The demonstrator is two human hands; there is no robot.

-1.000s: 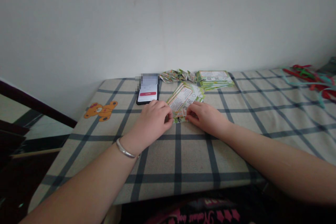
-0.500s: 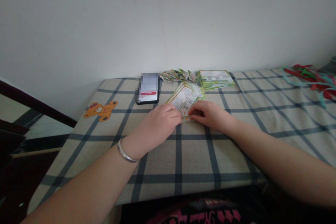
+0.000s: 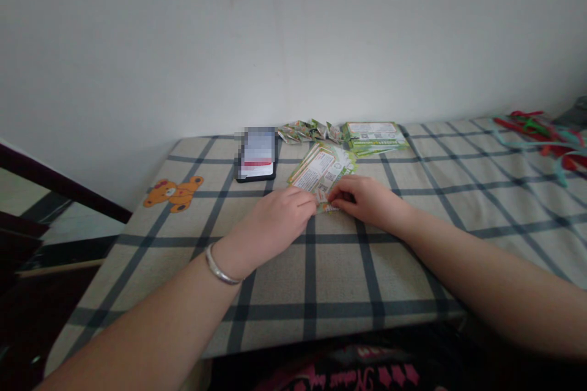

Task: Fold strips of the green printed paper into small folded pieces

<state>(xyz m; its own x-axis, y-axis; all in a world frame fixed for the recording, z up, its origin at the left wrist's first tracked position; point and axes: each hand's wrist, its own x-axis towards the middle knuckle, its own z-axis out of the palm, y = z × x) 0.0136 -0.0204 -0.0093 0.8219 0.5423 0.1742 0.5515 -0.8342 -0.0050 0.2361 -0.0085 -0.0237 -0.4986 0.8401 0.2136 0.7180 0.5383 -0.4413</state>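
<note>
A fanned pile of green-and-white printed cards (image 3: 317, 172) lies on the checked cloth in front of me. With fingers curled and pressed together, my left hand (image 3: 287, 214) grips the pile's near left edge; its fingertips are partly hidden. My right hand (image 3: 360, 198) pinches the near right corner, thumb and fingers close together. A small gap separates the two hands, and the front card's text and square codes show beyond them. Behind the pile are small foil-like green packets (image 3: 309, 132) and a second stack of similar cards (image 3: 376, 136).
A phone (image 3: 257, 156) with a blurred screen lies left of the cards. Farther left is a flat teddy bear figure (image 3: 173, 195). Red, green and pale blue ribbons (image 3: 541, 134) lie at the far right. The white wall (image 3: 293, 36) borders the table's back edge (image 3: 202, 138).
Both hands keep almost the same position on the cards. The whole view has shifted very slightly; nothing is clearly picked up or let go.
</note>
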